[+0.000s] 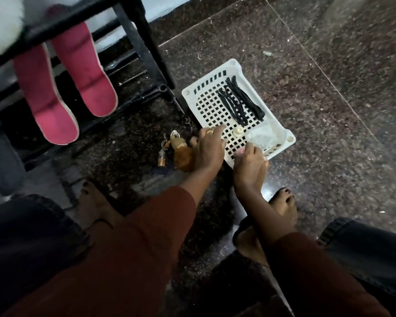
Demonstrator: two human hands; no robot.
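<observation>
Left hand (209, 149) and right hand (249, 167) meet at the near edge of a white perforated plastic basket (189, 93) on the dark speckled stone floor (329, 156).
The left lies flat, fingers stretched over the rim, gripping nothing. The right curls its fingers at the rim, but I cannot tell whether it grips anything. Inside the basket lie flat black laces (240, 101), a small white cap (237, 132) and a crumpled clear plastic bag (263, 136). A brown furry keyring (183, 156) sits just beside the left.
</observation>
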